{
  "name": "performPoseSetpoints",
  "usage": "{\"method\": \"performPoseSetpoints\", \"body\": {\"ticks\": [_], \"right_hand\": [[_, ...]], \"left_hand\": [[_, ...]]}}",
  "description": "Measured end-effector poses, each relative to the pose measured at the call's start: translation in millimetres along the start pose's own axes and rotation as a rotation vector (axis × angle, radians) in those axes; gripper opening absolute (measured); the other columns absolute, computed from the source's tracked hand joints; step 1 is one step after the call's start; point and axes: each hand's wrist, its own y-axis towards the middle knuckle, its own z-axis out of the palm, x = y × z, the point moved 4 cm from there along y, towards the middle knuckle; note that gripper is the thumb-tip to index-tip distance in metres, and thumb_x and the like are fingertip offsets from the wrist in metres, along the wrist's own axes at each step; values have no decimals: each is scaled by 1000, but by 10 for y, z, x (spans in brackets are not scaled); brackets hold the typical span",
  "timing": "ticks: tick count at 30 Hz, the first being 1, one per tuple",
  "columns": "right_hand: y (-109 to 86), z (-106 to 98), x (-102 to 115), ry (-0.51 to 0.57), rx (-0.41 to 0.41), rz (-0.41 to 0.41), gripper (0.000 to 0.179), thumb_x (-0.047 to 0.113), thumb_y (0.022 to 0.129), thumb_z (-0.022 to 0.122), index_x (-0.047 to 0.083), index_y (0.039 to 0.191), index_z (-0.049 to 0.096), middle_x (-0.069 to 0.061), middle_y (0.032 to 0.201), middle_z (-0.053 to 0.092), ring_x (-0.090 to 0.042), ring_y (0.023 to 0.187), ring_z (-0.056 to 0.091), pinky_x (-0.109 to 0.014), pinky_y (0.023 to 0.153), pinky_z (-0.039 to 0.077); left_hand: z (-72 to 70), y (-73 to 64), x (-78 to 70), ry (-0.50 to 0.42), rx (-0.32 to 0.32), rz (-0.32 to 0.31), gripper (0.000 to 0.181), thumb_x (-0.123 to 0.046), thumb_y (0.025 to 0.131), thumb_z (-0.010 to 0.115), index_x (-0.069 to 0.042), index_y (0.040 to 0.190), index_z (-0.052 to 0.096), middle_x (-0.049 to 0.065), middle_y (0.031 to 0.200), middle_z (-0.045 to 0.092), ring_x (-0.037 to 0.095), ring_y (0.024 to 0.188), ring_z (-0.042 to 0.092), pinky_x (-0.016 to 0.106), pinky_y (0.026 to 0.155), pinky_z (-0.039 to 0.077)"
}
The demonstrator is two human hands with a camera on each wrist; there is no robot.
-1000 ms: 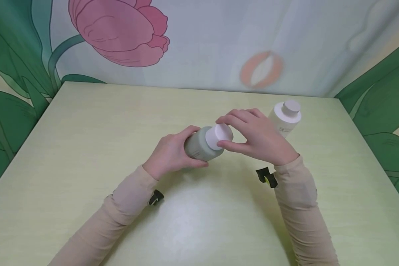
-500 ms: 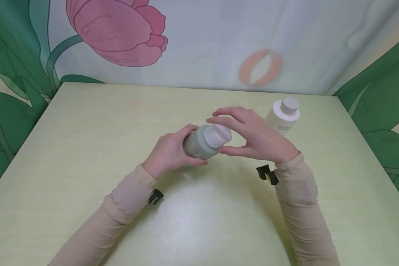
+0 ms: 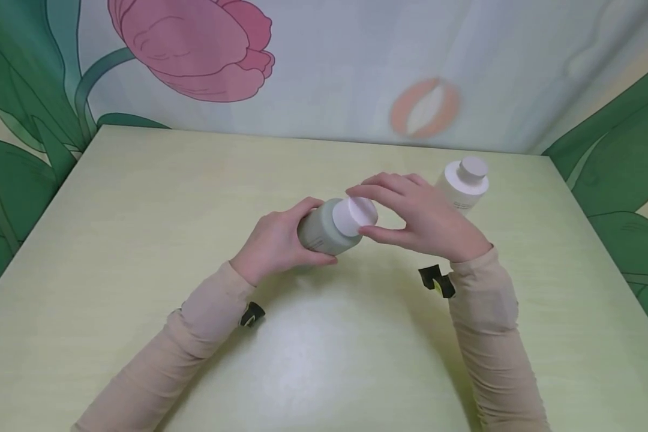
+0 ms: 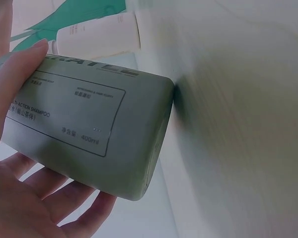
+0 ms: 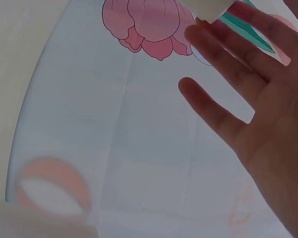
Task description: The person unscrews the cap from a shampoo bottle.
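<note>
Closing again since a moment ago, the right hand (image 3: pixel 426 219) pinches the round white plastic cap (image 3: pixel 354 216) of the sage-green plastic shampoo bottle (image 3: pixel 324 231), gripped mid-table by the left hand (image 3: pixel 275 243). Cap still on, seemingly mid-twist. White bottle (image 3: pixel 461 186) stands at two o'clock.

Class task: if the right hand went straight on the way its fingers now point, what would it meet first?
Probably the round white cap of the grey-green shampoo bottle: the right hand points left, its fingers already at the cap.
</note>
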Motion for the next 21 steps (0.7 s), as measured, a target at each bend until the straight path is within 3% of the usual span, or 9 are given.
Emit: {"method": "performPoseSetpoints", "body": {"ticks": [6, 10, 16, 21], "right_hand": [[-16, -16, 6, 48, 30, -76, 47, 22, 81, 64, 22, 125, 50, 2, 122, 51, -14, 110, 50, -35, 85, 37], [-16, -9, -18, 56, 19, -23, 56, 32, 79, 66, 21, 129, 45, 3, 125, 51, -12, 113, 49, -33, 88, 38], [-22, 8, -58, -32, 10, 117, 54, 46, 79, 61, 21, 126, 47, 8, 100, 60, -7, 92, 55, -33, 86, 37], [-14, 22, -44, -68, -9, 100, 45, 46, 79, 62, 22, 116, 55, 9, 90, 60, -6, 84, 55, -32, 84, 37]], "left_hand": [[-16, 1, -3, 1, 5, -6, 72, -46, 55, 80, -32, 116, 46, -4, 98, 62, 14, 85, 58, 30, 74, 46], [-6, -2, 0, 5, 14, -12, 73, -46, 55, 80, -31, 117, 46, -3, 99, 62, 15, 85, 58, 31, 74, 46], [9, -1, 2, 10, 16, -15, 74, -46, 55, 80, -30, 118, 45, -4, 99, 62, 14, 85, 58, 30, 75, 46], [9, 5, 5, 4, 16, -11, 73, -46, 56, 80, -31, 118, 45, -4, 100, 62, 14, 86, 58, 31, 75, 46]]}}
